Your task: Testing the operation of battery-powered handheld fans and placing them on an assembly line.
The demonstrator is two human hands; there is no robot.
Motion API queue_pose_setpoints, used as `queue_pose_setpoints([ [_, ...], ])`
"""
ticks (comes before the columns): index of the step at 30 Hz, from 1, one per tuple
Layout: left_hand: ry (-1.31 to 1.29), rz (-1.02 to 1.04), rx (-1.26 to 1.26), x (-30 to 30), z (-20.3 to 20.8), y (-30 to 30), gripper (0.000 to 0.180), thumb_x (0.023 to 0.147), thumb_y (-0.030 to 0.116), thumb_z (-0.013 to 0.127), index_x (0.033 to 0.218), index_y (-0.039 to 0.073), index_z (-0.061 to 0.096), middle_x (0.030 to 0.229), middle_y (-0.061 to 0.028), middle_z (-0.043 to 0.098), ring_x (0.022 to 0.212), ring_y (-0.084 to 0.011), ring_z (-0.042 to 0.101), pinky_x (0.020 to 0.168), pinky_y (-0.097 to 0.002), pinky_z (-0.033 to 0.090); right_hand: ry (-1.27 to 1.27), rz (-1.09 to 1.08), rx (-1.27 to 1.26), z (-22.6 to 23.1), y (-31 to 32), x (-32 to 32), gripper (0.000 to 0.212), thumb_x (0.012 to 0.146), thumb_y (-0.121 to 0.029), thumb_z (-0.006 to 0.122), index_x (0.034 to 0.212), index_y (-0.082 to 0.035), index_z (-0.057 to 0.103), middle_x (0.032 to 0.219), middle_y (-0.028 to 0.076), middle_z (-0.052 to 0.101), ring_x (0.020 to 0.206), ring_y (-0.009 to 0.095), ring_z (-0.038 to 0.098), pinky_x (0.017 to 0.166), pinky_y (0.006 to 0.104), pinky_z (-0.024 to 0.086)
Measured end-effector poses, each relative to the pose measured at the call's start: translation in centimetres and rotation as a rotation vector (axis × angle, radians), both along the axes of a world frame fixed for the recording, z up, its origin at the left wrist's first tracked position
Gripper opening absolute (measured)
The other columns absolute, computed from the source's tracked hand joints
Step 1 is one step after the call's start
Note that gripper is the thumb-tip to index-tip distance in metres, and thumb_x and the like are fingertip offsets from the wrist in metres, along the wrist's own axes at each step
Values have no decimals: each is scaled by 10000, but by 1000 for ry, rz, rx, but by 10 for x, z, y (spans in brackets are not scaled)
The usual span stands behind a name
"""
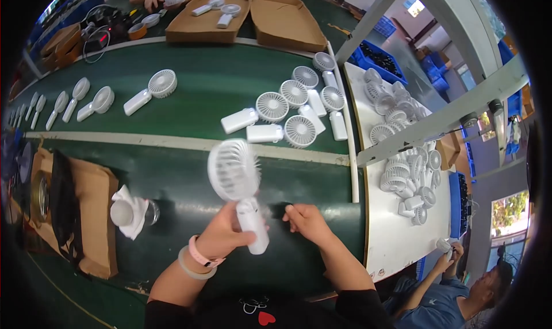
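A white handheld fan (253,228) is in my left hand (225,225), gripped by its handle with the round caged head tilted up and away from me. Motion blurs the head. Just right of it, my right hand (307,221) is closed, thumb against the curled fingers, apart from the fan. A small dark bit shows at those fingertips, too indistinct to name. Beyond my hands, a cluster of similar fans (272,107) lies on the green belt (201,113). A line of more fans (163,83) stretches away to the left.
Left of me are a cup with a white cloth (131,213) and a cardboard box (98,214). On the right, a white table (382,237) bears a heap of fans, below a metal frame (448,110). Co-workers handle fans at the far side and lower right (443,306). An open carton (201,30) stands opposite.
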State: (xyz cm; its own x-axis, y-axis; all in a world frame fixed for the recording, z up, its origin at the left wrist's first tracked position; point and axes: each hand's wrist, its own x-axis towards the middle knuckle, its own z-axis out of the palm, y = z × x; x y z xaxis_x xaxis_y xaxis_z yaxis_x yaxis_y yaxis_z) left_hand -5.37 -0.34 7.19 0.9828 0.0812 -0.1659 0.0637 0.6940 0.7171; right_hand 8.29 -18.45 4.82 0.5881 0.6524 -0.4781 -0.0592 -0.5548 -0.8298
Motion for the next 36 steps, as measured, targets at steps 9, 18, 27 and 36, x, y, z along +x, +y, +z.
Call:
queue_pose_setpoints([
  [9,42,226,152,58,-73,20,402,889,95,470,1264,63,327,1092,-101,517,906,-181,555,838,-368,456,-476,-91,211,-15,12,57,354,814,3,549,1162,-16,484,954,100,579,848,166,579,735,275,465],
  [18,29,409,-80,59,-63,40,436,865,38,491,1268,47,323,1106,-129,528,971,-217,561,854,-366,457,-1095,352,24,13,177,85,339,775,-70,564,1112,-77,527,1019,153,549,864,335,580,725,379,478],
  [27,-17,469,-73,58,-62,40,486,865,104,517,1296,40,301,1135,-124,503,1034,-239,540,883,-422,462,-1255,440,19,-29,241,102,396,734,-329,630,1077,-145,555,1174,204,432,885,392,556,734,424,483],
  [36,-48,501,-95,58,-64,38,389,855,29,495,1223,19,372,1090,-133,551,978,-224,574,856,-362,458,-510,-94,368,-45,230,121,475,757,-161,651,1157,15,466,1036,182,558,915,274,568,821,341,446],
])
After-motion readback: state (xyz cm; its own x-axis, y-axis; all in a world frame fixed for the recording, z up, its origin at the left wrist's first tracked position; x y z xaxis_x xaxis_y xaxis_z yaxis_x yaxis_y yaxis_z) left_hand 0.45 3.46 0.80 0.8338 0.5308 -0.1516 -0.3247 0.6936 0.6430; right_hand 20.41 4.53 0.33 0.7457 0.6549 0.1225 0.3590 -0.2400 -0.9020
